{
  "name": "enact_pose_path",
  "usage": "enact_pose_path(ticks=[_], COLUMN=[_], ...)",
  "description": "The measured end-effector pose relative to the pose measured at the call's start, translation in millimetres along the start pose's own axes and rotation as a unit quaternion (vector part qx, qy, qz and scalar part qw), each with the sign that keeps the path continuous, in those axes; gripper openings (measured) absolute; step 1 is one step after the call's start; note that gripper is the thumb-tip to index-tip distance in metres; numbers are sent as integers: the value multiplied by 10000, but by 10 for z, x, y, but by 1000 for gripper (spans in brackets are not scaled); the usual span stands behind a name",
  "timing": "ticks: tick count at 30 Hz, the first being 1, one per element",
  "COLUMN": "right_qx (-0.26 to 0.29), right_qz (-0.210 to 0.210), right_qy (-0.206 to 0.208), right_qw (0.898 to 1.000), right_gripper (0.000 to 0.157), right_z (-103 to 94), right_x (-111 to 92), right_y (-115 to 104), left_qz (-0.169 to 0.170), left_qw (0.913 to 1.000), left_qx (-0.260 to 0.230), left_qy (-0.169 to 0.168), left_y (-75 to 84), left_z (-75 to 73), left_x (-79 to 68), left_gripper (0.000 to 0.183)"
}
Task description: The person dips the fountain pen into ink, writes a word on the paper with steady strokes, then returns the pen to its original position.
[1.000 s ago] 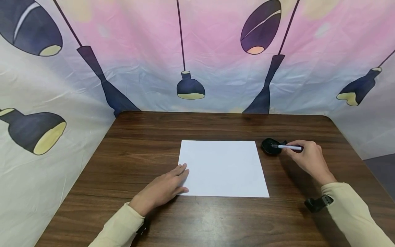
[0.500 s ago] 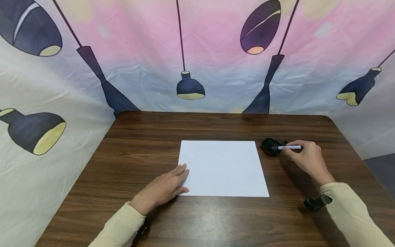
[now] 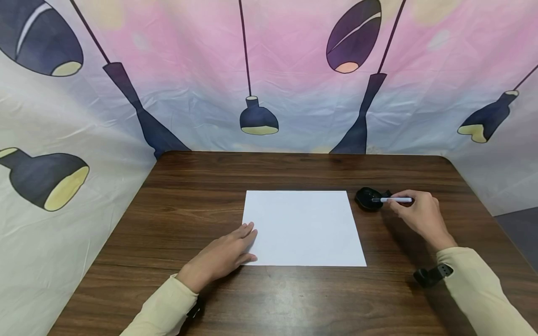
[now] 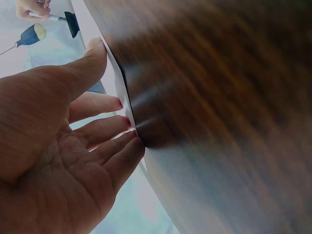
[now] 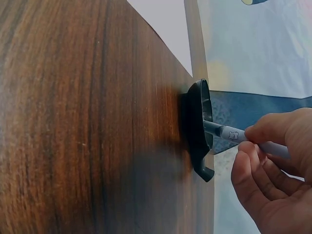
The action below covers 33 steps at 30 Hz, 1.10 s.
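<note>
A sheet of white paper lies flat on the wooden table. My left hand rests on its left edge with the fingers stretched out. In the left wrist view, the thumb and fingertips touch the paper along its border. My right hand pinches a brush with a short white handle between thumb and fingers. Its dark tip points down into a small black dish right of the paper. Seen from the right wrist, the tip is inside the rim of the dish, which has a curved tail.
The dark wooden table reaches back to a hanging cloth printed with lamps. Both sleeves are pale, and a black strap is on the right wrist. Bare tabletop shows between paper and front.
The brush has shifted very slightly within the dish as the right hand moves a little. The left hand and the paper stay in place.
</note>
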State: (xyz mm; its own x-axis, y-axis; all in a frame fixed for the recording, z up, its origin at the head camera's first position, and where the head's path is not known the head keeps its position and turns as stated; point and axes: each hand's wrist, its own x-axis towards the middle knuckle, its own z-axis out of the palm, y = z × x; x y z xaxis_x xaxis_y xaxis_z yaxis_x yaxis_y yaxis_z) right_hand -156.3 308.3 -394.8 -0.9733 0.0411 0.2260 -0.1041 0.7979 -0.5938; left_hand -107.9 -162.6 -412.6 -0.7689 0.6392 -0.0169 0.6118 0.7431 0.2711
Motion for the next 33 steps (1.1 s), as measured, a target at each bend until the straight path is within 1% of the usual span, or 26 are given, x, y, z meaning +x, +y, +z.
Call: enact_pose_path(ticks=[6,15,22,27,33], right_qx=[68,245,229,218,344], right_qz=[-35,-170,-328,-453,-671], right_qy=[-81,129,269,203,149], right_qw=[9999,9995,9988,9985,9970], right_gripper=[26,25,21,21,14], right_z=[2,-44,-75,-81,-37], right_x=[-1,13,31,60,110], right_y=[-18,-83,-205,-306,-439], left_qz=[-97,50,21,-26,-21], left_qw=[9999,10000,10000,10000,10000], left_qx=[-57,41,-5,-43,-84], left_qy=[-68,53,25,-30,-12], left_y=[6,-6,-16,-13,-9], left_z=[-8,-3,7,-4,-12], left_x=[-7,-24,-11,2,6], left_gripper=[60,59,59,60,60])
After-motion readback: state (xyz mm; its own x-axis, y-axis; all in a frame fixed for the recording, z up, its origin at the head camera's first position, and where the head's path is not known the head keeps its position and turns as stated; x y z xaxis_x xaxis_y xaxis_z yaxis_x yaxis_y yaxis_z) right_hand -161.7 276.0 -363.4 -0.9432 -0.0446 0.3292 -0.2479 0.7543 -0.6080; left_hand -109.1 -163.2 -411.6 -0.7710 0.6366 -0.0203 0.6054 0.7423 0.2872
